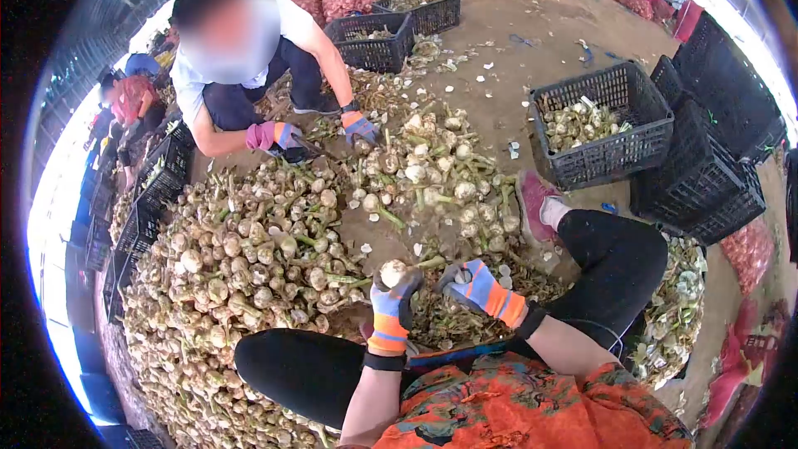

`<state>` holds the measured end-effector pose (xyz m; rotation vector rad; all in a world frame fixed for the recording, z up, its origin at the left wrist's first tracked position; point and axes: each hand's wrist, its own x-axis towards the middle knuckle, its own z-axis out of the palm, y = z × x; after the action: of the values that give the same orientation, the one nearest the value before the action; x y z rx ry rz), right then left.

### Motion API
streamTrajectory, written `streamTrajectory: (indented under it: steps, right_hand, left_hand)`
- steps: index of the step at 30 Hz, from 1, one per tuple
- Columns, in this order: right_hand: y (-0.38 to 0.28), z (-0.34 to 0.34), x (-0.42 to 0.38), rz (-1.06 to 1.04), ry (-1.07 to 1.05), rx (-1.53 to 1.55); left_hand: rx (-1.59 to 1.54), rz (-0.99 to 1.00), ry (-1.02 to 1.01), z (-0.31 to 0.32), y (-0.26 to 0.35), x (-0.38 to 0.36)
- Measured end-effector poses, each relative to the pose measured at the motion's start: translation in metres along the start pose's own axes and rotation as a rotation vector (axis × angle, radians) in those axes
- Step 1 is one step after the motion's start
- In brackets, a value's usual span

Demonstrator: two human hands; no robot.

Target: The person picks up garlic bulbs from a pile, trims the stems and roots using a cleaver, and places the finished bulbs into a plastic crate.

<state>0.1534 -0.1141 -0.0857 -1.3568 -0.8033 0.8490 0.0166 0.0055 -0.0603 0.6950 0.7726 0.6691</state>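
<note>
Head view looks down past my orange patterned top [532,407] to my gloved hands. My left hand [391,309] is curled tight around a garlic bulb [392,271], held upright just above my knee. My right hand [482,287] is beside it, fingers [454,276] bent around the green stalk [431,263] that runs off the bulb. Beyond lies a big heap of garlic [249,258] on the dirt floor. Farther off, a crouching person's gloved hand [359,127] reaches into the heap, and a black crate [615,150] with trimmed bulbs sits to my right.
</note>
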Motion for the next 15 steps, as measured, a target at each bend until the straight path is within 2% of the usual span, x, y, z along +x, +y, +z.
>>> streamTrajectory:
  steps: [2,4,6,8,9,11,12,14,15]
  right_hand:
    - [-0.053,0.005,-0.007,-0.027,0.034,-0.510]
    - [-0.043,0.001,0.000,0.024,-0.030,-0.489]
    - [-0.044,-0.002,0.002,-0.094,-0.124,-0.771]
    - [-0.051,-0.004,0.001,-0.052,-0.099,-0.736]
    - [-0.056,-0.005,0.000,-0.014,-0.072,-0.702]
    - [-0.059,-0.008,-0.002,-0.029,-0.014,-0.641]
    - [-0.065,-0.007,-0.003,-0.044,0.042,-0.579]
    - [-0.081,-0.008,-0.003,-0.102,0.058,-0.665]
    - [-0.090,-0.008,-0.002,-0.093,-0.074,-0.804]
  left_hand:
    - [0.450,0.353,-0.085,-0.008,-0.014,0.010]
    - [-0.156,0.031,-0.084,0.015,-0.002,0.008]
    - [-0.648,-0.276,-0.153,0.026,0.013,-0.002]
    - [-0.378,-0.022,-0.277,0.008,-0.008,0.008]
    - [-0.167,0.095,-0.263,0.011,-0.003,0.006]
    - [-0.426,-0.164,-0.280,0.012,0.013,0.005]
    - [-0.426,-0.165,-0.281,0.014,0.012,0.002]
    - [-0.018,0.088,-0.271,0.017,0.007,-0.004]
    - [0.454,0.286,-0.394,-0.003,-0.004,0.005]
